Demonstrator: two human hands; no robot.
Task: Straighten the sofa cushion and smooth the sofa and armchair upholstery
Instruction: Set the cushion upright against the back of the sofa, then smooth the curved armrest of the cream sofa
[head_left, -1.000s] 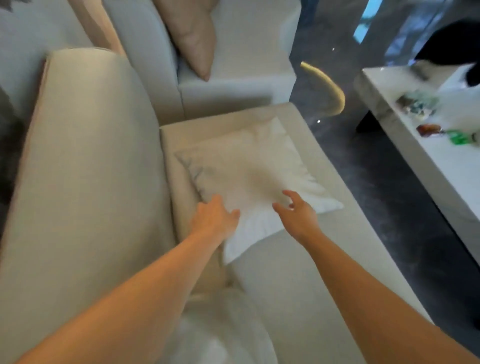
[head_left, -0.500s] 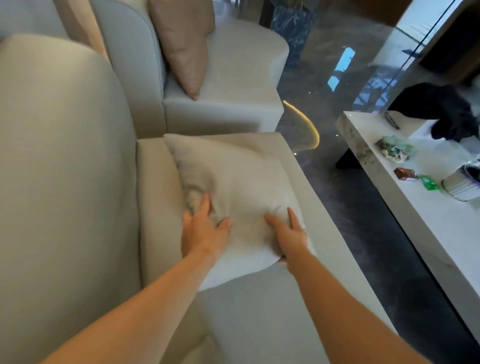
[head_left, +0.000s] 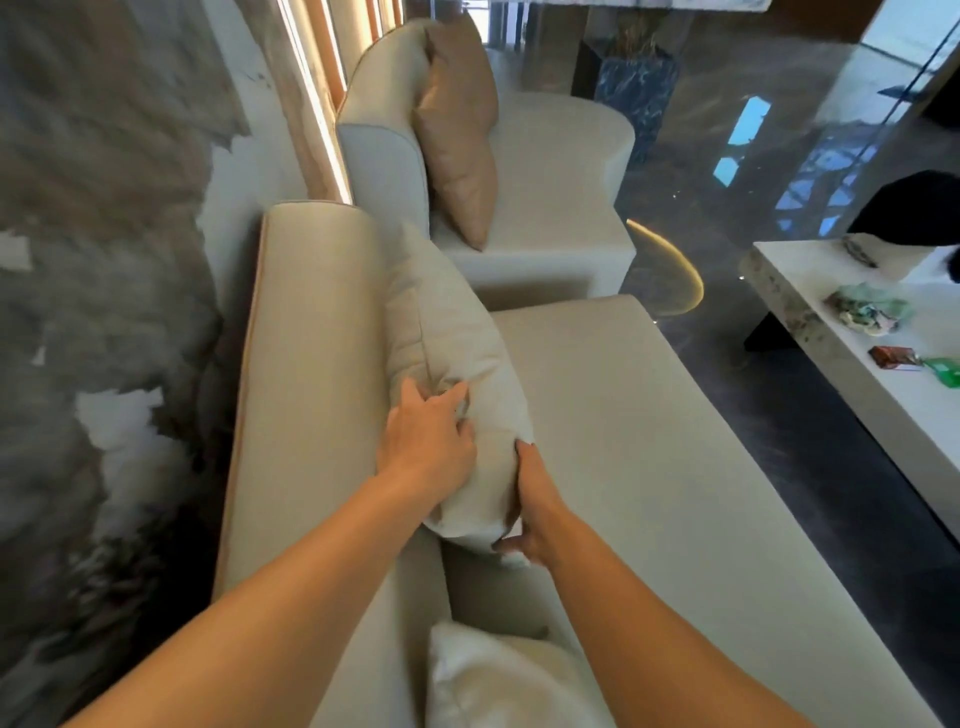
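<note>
Beige cushion (head_left: 447, 332) stands against the sofa (head_left: 623, 415) backrest; left hand (head_left: 423, 441) clutches it; right hand (head_left: 532, 499) fingers hidden behind.

matt cloth cushion (head_left: 452, 332), glossy floor (head_left: 727, 171)

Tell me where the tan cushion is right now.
In the head view, the tan cushion stands upright at top centre, leaning against the armchair back, just beyond the far end of the sofa.
</note>
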